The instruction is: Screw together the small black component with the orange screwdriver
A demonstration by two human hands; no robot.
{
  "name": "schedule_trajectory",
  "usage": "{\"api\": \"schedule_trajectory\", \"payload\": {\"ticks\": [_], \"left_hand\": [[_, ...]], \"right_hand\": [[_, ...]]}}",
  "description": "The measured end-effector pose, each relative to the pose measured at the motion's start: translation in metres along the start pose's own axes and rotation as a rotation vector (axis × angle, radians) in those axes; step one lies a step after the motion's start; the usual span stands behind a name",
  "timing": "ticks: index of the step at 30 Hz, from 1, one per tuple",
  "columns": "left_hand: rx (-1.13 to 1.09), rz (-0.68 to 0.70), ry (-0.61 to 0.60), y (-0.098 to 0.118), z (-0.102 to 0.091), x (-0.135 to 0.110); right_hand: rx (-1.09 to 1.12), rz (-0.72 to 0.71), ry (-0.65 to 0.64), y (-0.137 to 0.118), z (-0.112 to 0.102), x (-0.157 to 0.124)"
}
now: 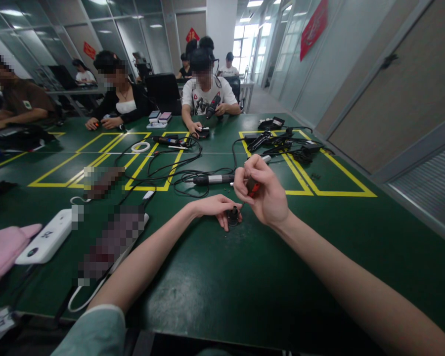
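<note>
the right hand is curled tight round a red-and-black tool. only a sliver of it shows between the fingers, so its tip and its kind cannot be made out. the left hand lies low on the green tabletop with thumb and fingers pinched on a small black part, which stands upright on the tabletop just below the right hand. the part is too small and dark to name more closely. the two hands are close together but not touching.

just beyond the hands lies a silver-and-black pen-shaped power tool, its cord running into a tangle of black cables. further right a heap of black adapters and leads sits inside a yellow marked square.

to the left, a white box-shaped device and a pink cloth are partly cut off by the edge, and several patches beside them are blurred out. a coil of white cable lies further back.

across the tabletop, two small flat cases sit side by side; whether they are open and what they hold cannot be seen. a co-worker in a white t-shirt holds a dark tool, and another co-worker in black rests both hands on the tabletop.
</note>
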State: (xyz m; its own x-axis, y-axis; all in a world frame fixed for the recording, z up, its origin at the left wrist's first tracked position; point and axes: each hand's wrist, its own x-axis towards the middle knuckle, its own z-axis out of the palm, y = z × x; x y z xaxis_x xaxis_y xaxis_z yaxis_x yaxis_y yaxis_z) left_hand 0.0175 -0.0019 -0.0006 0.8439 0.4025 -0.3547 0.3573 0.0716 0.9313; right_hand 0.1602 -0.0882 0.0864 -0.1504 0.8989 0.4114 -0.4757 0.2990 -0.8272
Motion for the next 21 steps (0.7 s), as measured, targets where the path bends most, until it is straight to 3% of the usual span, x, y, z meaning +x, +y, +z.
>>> {"api": "schedule_trajectory", "payload": {"ticks": [5,12,21], "left_hand": [[-0.011,0.005,0.002,0.0003,0.0004,-0.0005],[0.003,-0.024,0.005,0.0016,0.0016,0.0002],[0.0,-0.019,0.014,0.0026,0.0035,-0.0006]], "right_hand": [[-0.011,-0.013,0.064,0.0039,-0.0003,0.0044],[0.065,0.004,0.058,0.0064,0.0015,0.0053],[-0.025,0.007,0.105,0.0064,0.0018,0.0024]]}}
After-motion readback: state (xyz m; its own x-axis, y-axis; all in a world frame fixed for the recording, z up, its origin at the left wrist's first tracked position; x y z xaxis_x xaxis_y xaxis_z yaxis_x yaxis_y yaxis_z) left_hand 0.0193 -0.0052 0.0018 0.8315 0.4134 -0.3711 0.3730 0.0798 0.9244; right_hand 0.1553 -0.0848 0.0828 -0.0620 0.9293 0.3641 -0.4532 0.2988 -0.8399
